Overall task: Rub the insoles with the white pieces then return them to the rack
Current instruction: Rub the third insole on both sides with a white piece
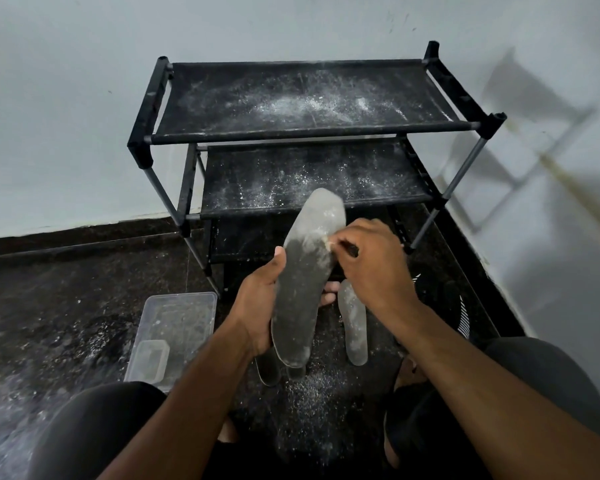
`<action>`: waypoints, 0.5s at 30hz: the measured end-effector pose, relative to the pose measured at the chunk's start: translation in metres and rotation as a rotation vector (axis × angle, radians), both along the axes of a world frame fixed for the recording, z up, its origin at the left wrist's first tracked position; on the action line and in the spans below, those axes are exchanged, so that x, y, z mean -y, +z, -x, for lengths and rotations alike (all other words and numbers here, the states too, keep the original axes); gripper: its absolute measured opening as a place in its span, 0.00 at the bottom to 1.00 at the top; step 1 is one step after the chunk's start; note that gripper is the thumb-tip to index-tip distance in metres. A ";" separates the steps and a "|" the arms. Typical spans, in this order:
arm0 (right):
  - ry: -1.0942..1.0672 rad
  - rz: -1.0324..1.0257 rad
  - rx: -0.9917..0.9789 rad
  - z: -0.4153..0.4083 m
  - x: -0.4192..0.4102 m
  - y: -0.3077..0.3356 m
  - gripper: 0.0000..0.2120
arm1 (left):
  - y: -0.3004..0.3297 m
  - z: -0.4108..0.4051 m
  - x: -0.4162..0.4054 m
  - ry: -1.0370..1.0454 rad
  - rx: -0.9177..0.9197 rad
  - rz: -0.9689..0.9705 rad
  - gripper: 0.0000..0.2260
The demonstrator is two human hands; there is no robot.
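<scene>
Head view: left hand grips insole, right hand pinches white piece; powder-dusted clear tub.

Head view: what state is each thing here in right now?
Held insole: upright, toe half whitened.
Left hand: gripping that insole.
Right hand: pinching a white piece against it.
Floor insole: lying flat, whitened.
Rack: shelves powder-dusted, no insoles.
Plastic box: open.

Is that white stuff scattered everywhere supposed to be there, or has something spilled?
White powder is strewn over the rack shelves and the dark floor. It seems to come off the white piece rubbed on the insole.
</scene>
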State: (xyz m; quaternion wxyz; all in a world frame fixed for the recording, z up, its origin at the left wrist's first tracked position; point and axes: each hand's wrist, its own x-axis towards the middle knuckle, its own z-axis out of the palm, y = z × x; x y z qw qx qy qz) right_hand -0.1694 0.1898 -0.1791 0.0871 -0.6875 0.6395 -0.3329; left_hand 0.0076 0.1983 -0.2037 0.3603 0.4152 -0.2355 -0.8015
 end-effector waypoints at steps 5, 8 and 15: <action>0.250 -0.062 -0.043 -0.019 -0.014 -0.005 0.04 | 0.006 0.005 -0.002 0.046 -0.053 -0.032 0.25; 0.116 -0.020 -0.047 -0.008 -0.004 -0.004 0.04 | 0.002 0.003 -0.001 0.066 -0.009 -0.025 0.28; 0.227 -0.056 -0.002 -0.017 -0.014 -0.004 0.03 | 0.002 0.004 -0.001 0.076 -0.050 -0.050 0.27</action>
